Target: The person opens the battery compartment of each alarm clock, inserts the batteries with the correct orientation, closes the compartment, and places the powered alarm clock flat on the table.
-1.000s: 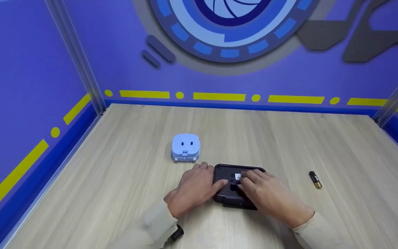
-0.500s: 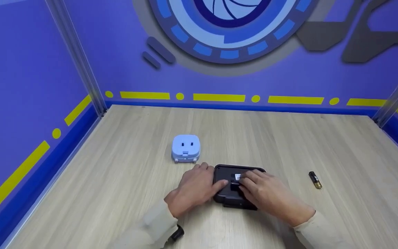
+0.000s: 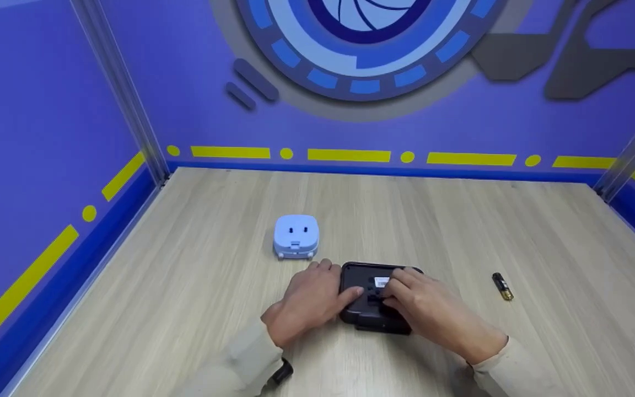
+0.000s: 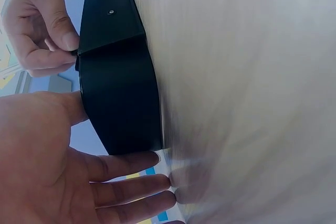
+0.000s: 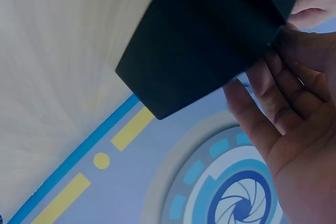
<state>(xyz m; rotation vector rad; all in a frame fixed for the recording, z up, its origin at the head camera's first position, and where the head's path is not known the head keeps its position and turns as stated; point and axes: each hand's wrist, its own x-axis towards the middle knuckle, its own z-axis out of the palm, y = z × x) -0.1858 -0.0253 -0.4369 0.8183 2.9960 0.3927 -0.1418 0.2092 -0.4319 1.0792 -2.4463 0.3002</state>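
A black clock-like device (image 3: pixel 364 317) lies flat on the table, a white label (image 3: pixel 381 282) on its upward side. My left hand (image 3: pixel 309 295) holds its left side, thumb over the edge onto the top. In the left wrist view the index finger (image 4: pixel 126 165) lies along the device's side wall, the other fingers straight below it. My right hand (image 3: pixel 428 306) is over the right half, thumb and fingertips pinching at a small black piece (image 4: pixel 75 53) near the label; the fingers partly hide it. A black battery with a gold end (image 3: pixel 502 286) lies to the right.
A light blue box with two dark slots (image 3: pixel 296 234) stands behind the left hand. The wooden table (image 3: pixel 229 215) is bounded by blue panels at the back (image 3: pixel 196 121) and on both sides.
The right hand's fingers have shifted slightly right and curled more at the device's top, showing more of the white label. Left hand, device, blue box and battery stay in place.
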